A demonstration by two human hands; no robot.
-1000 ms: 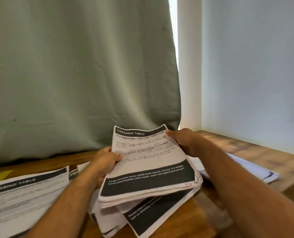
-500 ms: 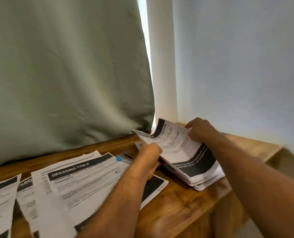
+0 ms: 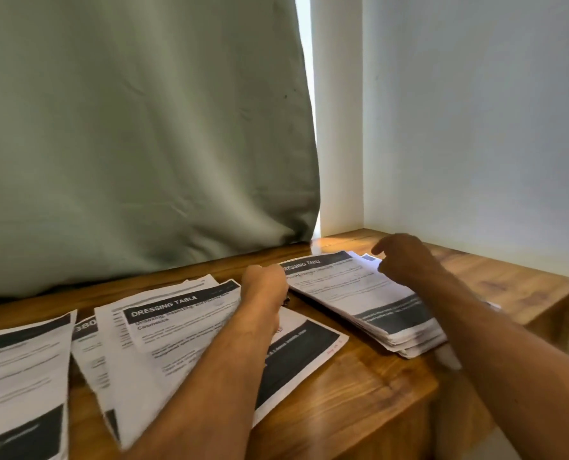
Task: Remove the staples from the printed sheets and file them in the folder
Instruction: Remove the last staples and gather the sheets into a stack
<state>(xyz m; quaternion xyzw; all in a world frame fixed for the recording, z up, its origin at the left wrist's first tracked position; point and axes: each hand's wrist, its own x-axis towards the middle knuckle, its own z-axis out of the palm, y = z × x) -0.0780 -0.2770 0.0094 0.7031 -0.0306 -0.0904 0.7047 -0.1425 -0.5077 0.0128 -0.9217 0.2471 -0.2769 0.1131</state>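
Note:
A thick stack of printed sheets, headed "DRESSING TABLE" with dark bands, lies flat on the right part of the wooden table. My left hand is at the stack's left edge with its fingers curled and its thumb on the top sheet's corner. My right hand hovers over the stack's far right corner, fingers loosely curled, forefinger pointing left, holding nothing. A small dark object peeks out beside my left hand. I see no folder that I can name for certain.
More printed sheets lie fanned out under my left forearm, and another sheet lies at the far left. A green curtain hangs behind the table. A white wall closes the right side. The table's edge drops off at right.
Both hands carried the stack from the middle to the right and laid it flat on the table. My right hand has let go and lifted off it.

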